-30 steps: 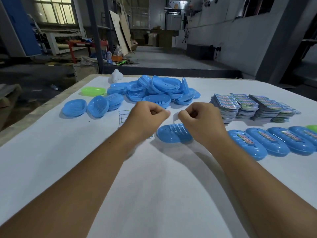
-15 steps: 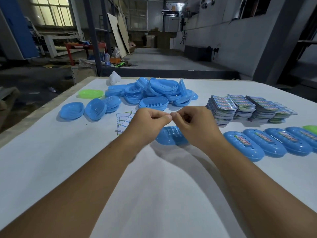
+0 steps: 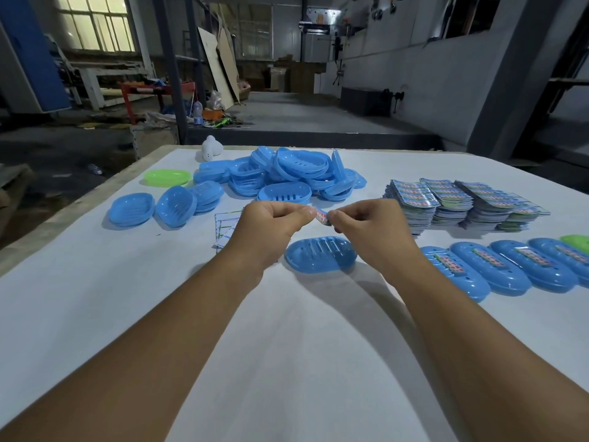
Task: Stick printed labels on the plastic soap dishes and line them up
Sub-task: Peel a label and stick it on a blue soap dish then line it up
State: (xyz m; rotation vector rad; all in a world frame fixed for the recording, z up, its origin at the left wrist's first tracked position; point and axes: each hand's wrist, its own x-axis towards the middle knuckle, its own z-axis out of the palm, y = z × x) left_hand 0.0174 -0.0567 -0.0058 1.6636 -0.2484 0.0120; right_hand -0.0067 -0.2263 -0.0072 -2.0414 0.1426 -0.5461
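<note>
Between both hands, a printed label (image 3: pixel 322 216) (small, colourful) bends.

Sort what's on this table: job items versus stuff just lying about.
Job: label pinched by left hand and right hand; bare blue dish; labelled row; label stacks; blue dish pile.
Lying about: white object; floor clutter.

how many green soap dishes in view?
2. One green dish sits far left, beside the blue pile. The other is cut off at the right edge, ending the labelled row. More may be hidden.
</note>
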